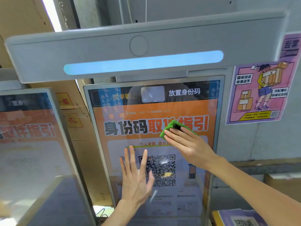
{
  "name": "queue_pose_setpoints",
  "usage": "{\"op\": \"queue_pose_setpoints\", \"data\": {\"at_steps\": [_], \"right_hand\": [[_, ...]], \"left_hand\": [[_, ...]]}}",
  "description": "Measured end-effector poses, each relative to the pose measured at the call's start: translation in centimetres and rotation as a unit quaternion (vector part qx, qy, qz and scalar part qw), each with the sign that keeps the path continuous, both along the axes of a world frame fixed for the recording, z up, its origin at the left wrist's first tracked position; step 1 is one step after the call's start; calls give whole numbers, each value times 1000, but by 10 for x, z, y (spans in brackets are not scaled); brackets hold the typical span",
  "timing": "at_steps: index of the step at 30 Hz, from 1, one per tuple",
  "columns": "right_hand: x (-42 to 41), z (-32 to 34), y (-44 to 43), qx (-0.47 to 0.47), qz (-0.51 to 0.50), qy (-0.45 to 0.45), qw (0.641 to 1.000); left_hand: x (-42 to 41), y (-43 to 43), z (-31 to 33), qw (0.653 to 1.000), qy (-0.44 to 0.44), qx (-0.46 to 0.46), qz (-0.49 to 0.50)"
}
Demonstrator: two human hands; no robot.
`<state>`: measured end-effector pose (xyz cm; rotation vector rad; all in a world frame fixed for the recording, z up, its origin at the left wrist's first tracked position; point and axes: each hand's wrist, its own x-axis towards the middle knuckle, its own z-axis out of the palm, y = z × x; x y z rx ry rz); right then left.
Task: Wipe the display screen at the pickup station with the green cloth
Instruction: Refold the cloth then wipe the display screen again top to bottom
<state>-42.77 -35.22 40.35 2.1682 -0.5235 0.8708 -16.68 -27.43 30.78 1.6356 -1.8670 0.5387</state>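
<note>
The display screen (195,111) stands upright in front of me, showing an orange guide page with a QR code. My right hand (185,142) lies flat on the green cloth (172,126) and presses it against the upper middle of the screen. Only the cloth's top and left edges show past my fingers. My left hand (135,176) is open with fingers spread, held flat at the lower left part of the screen beside the QR code, holding nothing.
A grey bar with a blue light strip (143,62) juts out above the screen. A second similar screen (31,128) stands at the left. Cardboard boxes (76,111) sit behind. A purple poster (259,90) hangs on the right wall.
</note>
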Motion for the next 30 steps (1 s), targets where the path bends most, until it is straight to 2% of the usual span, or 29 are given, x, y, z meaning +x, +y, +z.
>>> {"op": "queue_pose_setpoints", "data": {"at_steps": [2,8,10,12,14,19,21,25,27,30], "right_hand": [[-14,7,0,-7,-20,2,1000],[-3,16,2,34,-34,-144,988],[-5,-1,2,34,-22,-108,993],[-21,-12,0,19,-17,-35,999],[-36,-6,-2,8,-25,-10,1000],[-32,28,-2,23,-45,-173,984],[-28,16,-2,25,-39,-162,986],[-59,-19,-4,12,-43,-39,998],[-73,-13,-5,8,-48,-54,997],[-75,18,-10,9,-53,-141,989]], "left_hand": [[1,0,-1,1000,-2,-2,1],[-5,-5,-5,1000,-3,-15,12],[-4,-6,-6,1000,-7,-18,14],[-2,-6,-7,1000,-9,-18,15],[-1,-5,-7,1000,-11,-18,15],[-4,-9,-9,1000,-7,-22,20],[-4,-10,-11,999,-6,-25,20],[-3,-13,-13,999,-6,-27,20],[-4,-14,-14,999,-4,-33,20],[-6,-17,-15,999,4,-40,20]]}}
